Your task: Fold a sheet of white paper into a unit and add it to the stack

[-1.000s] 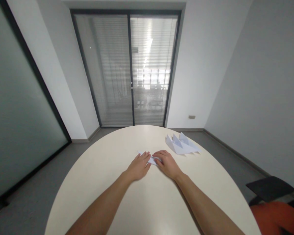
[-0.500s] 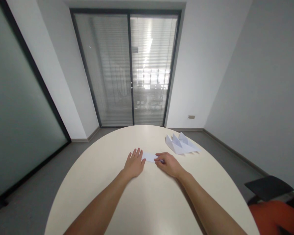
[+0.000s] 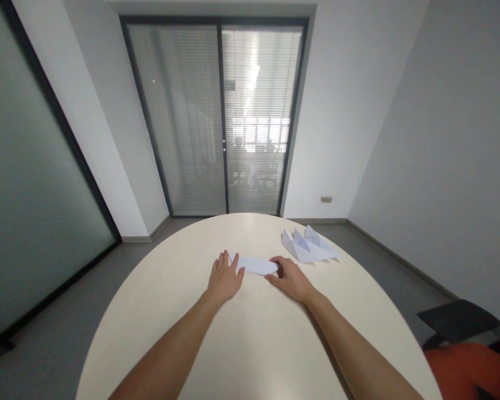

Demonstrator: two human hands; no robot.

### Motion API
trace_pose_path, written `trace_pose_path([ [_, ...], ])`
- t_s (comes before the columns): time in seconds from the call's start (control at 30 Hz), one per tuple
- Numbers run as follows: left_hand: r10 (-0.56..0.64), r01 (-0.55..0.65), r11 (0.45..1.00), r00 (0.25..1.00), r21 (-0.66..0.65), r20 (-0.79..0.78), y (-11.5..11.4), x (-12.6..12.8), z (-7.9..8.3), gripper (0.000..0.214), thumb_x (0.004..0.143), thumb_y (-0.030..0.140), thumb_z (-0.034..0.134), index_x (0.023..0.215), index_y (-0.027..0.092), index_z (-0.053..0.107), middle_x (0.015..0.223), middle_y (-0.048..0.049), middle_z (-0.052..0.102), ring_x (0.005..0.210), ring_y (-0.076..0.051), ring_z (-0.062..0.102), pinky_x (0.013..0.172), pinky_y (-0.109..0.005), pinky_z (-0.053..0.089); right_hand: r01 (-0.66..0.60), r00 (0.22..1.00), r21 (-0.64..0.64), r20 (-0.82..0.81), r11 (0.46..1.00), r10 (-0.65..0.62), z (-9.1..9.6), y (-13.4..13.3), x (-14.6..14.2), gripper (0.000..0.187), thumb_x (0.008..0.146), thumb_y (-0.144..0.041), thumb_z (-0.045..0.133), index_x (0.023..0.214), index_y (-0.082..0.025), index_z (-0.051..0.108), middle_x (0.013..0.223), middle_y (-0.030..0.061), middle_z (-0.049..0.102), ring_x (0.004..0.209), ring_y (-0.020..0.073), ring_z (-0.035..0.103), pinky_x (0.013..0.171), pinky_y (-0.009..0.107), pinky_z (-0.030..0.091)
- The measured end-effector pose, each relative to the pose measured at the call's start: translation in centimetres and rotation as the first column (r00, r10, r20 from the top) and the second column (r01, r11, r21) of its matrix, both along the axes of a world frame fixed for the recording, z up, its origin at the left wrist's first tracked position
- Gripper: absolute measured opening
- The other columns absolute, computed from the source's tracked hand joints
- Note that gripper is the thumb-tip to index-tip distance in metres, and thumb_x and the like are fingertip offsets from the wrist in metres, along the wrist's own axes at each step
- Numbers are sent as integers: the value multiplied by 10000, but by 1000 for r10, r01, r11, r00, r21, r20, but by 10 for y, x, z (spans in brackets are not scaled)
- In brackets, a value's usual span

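Observation:
A narrow strip of folded white paper (image 3: pixel 255 265) lies across the table between my two hands. My left hand (image 3: pixel 225 279) rests at its left end, palm down, fingers outstretched and spread, with the thumb and index finger at the paper. At the other end my right hand (image 3: pixel 290 278) is curled, its thumb at the near edge and its fingers round the right tip. That tip is partly hidden by the hand. Beyond my right hand stand several folded white paper boats (image 3: pixel 310 249), close together.
The round cream table (image 3: pixel 241 344) spreads under both forearms. An orange chair (image 3: pixel 473 369) with a black armrest (image 3: pixel 458 320) is at the lower right. Glass doors with blinds (image 3: pixel 223 122) stand behind the table.
My left hand has shifted slightly left and my right hand slightly right with its grip wider, so more of the folded paper shows. The paper boats have stayed put.

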State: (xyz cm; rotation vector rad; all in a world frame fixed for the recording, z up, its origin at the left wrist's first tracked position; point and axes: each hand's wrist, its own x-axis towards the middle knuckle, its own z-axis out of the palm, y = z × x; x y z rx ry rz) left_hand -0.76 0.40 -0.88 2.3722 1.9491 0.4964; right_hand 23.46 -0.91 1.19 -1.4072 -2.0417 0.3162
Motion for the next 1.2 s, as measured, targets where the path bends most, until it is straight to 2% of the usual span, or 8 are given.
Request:
trace_pose_path([
  [0.1,6,-6,1000,1000,-2,-3,1,0,0,598,977,460,363,1508,186,385,1593,-169,291,1471,-369,253,1160,-515,242,-62,987,-82,-155,995,49,1,-1,-3,385,825,-372,644,1167,-201,600,899,26,695,703,173,611,659,291,481],
  [0.23,9,-9,1000,1000,6,5,1,0,0,613,972,446,370,1526,184,340,1588,-175,299,1466,-370,265,1156,-523,246,-117,961,-59,-259,991,98,2,1,-5,249,877,-307,545,1095,-212,620,896,10,694,715,154,609,681,275,474],
  [0.43,6,-6,1000,1000,3,7,1,-2,0,625,969,462,363,1501,135,375,1581,-196,303,1466,-367,266,1161,-512,238,114,973,91,-211,989,-93,6,6,1,215,885,-277,463,949,-212,658,876,32,708,738,190,635,707,306,482],
  [0.6,6,-6,1000,1000,-2,10,0,-3,0,620,968,469,361,1483,127,409,1575,-199,315,1466,-363,269,1162,-503,238,349,930,113,-167,930,-329,8,8,13,242,869,-244,461,954,-207,685,945,75,737,837,240,679,789,349,492],
  [0.7,10,-10,1000,1000,-15,6,0,-4,2,619,969,471,361,1474,119,426,1575,-205,314,1465,-366,268,1165,-503,235,441,897,116,-98,890,-432,11,6,18,252,873,-241,470,974,-201,698,967,100,742,851,256,687,765,346,482],
  [0.9,4,-4,1000,1000,-25,5,-1,-4,4,618,969,466,364,1473,114,429,1575,-202,312,1467,-366,263,1166,-504,234,574,810,88,84,814,-580,21,-4,19,215,898,-314,502,941,-240,700,934,107,738,731,254,667,610,320,397],
  [1.07,6,-6,1000,1000,-19,-10,-1,-5,3,617,973,474,352,1477,125,423,1577,-191,317,1467,-357,269,1166,-496,241,587,793,70,150,807,-590,28,-9,16,218,933,-336,481,960,-232,671,970,123,720,745,243,654,645,326,393],
  [1.2,12,-13,999,1000,-32,-23,0,-5,3,616,973,474,357,1477,128,428,1580,-183,314,1469,-353,265,1171,-495,242,612,769,28,213,790,-603,35,-12,12,212,949,-358,469,993,-229,632,1002,93,697,802,233,655,670,314,411],
])
